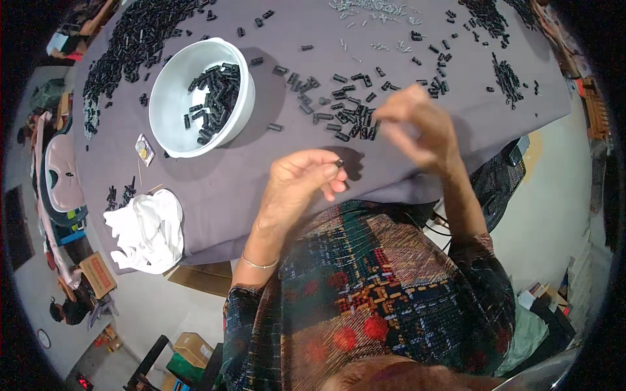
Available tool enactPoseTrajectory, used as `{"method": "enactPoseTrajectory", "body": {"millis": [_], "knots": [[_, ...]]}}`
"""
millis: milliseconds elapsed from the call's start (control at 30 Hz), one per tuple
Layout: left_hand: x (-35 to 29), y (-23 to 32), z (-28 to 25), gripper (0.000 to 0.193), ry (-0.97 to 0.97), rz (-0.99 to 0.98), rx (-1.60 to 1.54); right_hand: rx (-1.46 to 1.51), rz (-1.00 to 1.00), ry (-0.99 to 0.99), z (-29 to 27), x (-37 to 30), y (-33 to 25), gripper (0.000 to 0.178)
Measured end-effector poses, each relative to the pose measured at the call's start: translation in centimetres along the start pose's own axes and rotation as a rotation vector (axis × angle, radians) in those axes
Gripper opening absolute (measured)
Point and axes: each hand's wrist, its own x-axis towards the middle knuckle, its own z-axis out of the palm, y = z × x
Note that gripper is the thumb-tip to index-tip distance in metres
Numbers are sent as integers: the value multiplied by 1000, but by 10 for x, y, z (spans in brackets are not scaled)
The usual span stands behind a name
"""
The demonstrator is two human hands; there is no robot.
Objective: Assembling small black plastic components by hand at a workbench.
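My left hand [305, 176] is closed in a pinch near the table's front edge. Between its thumb and index finger is a small black plastic part [339, 163]. To the right, my right hand [420, 127] hovers over the cloth, smeared by motion, so whether it holds anything cannot be made out. Beside its fingers lies a loose pile of short black cylindrical parts [352, 117]. A white bowl [168, 85] stands left of the pile, tilted in appearance, with many of the same black parts inside.
Grey cloth [222, 189] covers the table. A large heap of black parts [137, 42] fills the far left. Small silvery pieces [368, 8] lie at the back, with more black pieces [507, 78] at right. A crumpled white cloth [150, 231] rests at the near left edge.
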Motion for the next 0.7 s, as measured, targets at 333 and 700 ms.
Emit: {"method": "enactPoseTrajectory", "body": {"millis": [333,700], "knots": [[-4,-7,-2,16,66,54,-77,-592,4,-210,-4,16,37,19],[2,-10,0,18,103,63,-206,-353,69,-23,2,19,18,14]]}}
